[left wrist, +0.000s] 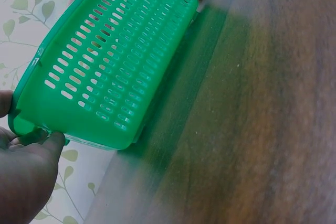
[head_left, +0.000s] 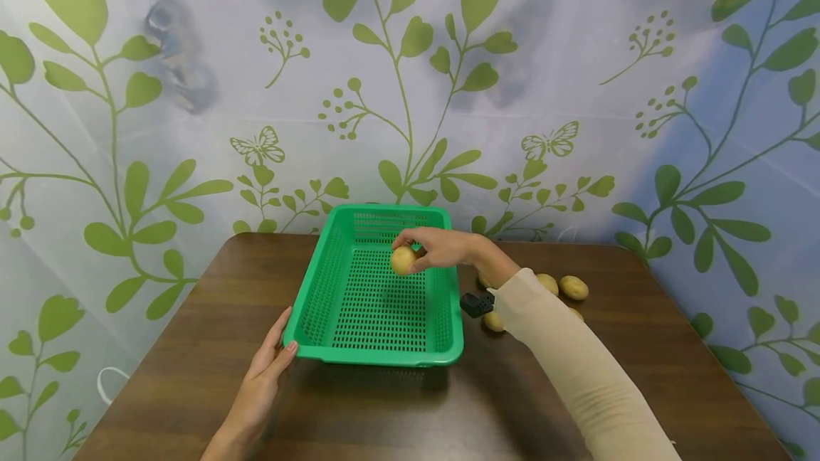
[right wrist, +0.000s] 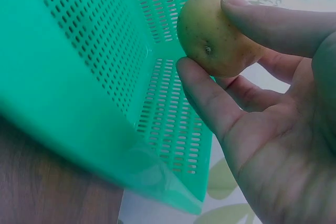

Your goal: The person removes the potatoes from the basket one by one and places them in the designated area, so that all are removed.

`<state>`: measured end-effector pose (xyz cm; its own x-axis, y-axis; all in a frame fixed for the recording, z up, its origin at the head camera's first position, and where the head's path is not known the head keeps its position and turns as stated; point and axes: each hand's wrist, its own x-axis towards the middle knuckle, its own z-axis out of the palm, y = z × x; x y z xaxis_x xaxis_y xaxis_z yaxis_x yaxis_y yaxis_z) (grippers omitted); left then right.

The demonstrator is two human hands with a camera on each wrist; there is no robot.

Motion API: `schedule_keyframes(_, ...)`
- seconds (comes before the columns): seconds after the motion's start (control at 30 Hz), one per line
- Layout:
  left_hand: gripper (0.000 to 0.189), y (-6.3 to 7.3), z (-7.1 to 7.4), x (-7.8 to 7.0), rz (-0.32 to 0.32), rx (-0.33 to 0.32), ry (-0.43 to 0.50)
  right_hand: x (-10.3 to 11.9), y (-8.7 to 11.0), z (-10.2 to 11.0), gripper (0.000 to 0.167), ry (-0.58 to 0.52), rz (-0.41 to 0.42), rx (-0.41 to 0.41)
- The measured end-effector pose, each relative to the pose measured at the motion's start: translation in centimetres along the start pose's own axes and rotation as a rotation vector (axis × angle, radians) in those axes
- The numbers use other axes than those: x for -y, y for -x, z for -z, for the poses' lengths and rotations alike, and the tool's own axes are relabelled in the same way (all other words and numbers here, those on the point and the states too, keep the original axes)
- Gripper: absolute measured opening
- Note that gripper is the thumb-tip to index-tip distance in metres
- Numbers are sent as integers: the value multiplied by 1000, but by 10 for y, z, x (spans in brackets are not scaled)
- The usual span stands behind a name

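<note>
A green plastic basket (head_left: 384,357) with slotted walls and floor sits on the wooden table, and no potato lies inside it. At its near left corner my left hand (head_left: 259,368) grips the rim, thumb on top and fingers under the edge; the left wrist view shows this hand (left wrist: 26,166) at the basket's corner. My right hand (head_left: 442,247) holds a potato (head_left: 403,260) over the basket's interior. In the right wrist view the thumb and fingertips pinch that round yellow potato (right wrist: 218,35) above the slotted floor.
Several potatoes (head_left: 574,288) lie on the table (head_left: 512,390) right of the basket, partly hidden by the right forearm. A small black device (head_left: 477,304) is at the right wrist. Behind the table hangs a pale curtain (head_left: 410,91) with green leaf prints.
</note>
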<state>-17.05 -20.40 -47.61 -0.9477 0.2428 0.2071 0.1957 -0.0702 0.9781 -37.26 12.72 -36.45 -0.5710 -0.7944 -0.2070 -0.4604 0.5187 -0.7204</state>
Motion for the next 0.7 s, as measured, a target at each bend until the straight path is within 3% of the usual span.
schedule_keyframes(0.7, 61, 0, -1, 1, -22, -8, -25, -8, 40, 4, 51, 61, -44, -43)
